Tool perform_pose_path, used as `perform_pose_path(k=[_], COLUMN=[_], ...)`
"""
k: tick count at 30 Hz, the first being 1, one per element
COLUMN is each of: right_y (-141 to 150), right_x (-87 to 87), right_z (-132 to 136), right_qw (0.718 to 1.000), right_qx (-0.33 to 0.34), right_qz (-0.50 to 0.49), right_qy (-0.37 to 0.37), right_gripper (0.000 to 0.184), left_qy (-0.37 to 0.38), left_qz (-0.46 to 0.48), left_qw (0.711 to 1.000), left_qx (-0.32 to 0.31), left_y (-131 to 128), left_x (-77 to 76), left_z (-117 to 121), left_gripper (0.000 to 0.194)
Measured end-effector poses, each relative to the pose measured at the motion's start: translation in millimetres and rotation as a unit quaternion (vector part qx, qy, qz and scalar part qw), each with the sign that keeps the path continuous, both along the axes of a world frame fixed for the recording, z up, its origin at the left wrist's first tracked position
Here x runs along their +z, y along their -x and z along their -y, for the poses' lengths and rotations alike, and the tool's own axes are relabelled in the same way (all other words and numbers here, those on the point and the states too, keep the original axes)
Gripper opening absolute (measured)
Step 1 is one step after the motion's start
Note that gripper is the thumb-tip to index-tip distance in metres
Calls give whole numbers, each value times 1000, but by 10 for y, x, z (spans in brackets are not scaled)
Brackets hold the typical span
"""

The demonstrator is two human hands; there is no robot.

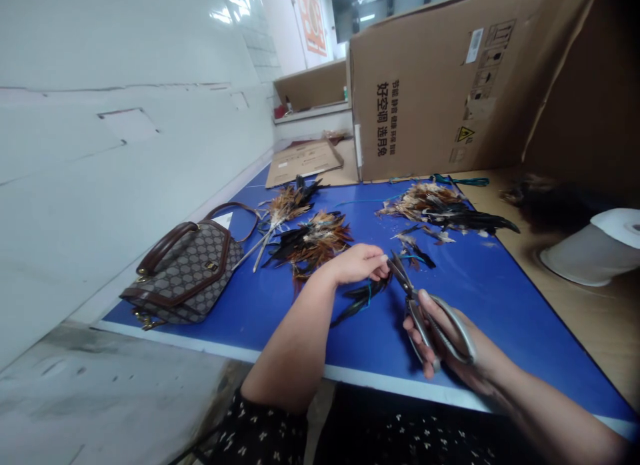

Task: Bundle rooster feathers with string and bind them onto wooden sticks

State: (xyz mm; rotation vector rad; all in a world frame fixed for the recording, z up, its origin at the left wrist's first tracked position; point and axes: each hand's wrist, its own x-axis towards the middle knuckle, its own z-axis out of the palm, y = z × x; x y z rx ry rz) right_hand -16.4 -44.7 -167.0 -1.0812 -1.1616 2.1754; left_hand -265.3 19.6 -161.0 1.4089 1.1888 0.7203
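Observation:
My left hand (pixel 357 263) pinches a small bundle of dark feathers (pixel 361 298) tied with teal thread, held just above the blue table top (pixel 480 298). My right hand (pixel 445 341) grips grey metal scissors (pixel 417 305) by the handles. The scissor blades point up toward the bundle's end near my left fingertips. Loose trimmed feather bits (pixel 417 248) lie just beyond the blades.
Piles of brown and black feathers (pixel 313 241) (pixel 443 208) lie across the blue top. A patterned brown handbag (pixel 185 271) sits at the left edge. A big cardboard box (pixel 440 85) stands behind, a white roll (pixel 595 248) at right, a white wall at left.

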Motion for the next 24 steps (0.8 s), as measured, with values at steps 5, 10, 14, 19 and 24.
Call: perform_pose_path(k=[5, 10, 14, 19, 24], right_y=[60, 83, 90, 96, 91], right_x=[15, 4, -14, -34, -66], right_z=[-51, -63, -62, -67, -66], right_qw=[1000, 1000, 999, 999, 999], right_qx=[-14, -14, -18, -13, -9], right_qz=[2, 10, 10, 1, -13], right_qy=[-7, -24, -40, -44, -48], right_gripper=[61, 63, 64, 64, 66], left_qy=[-26, -55, -69, -69, -71], left_qz=[-17, -39, -47, -57, -61], left_qw=[999, 996, 994, 993, 992], left_qx=[-32, -56, -72, -83, -88], left_y=[11, 8, 17, 17, 11], left_x=[-4, 22, 36, 49, 66], left_z=[15, 28, 31, 38, 46], left_gripper=[36, 38, 36, 35, 33])
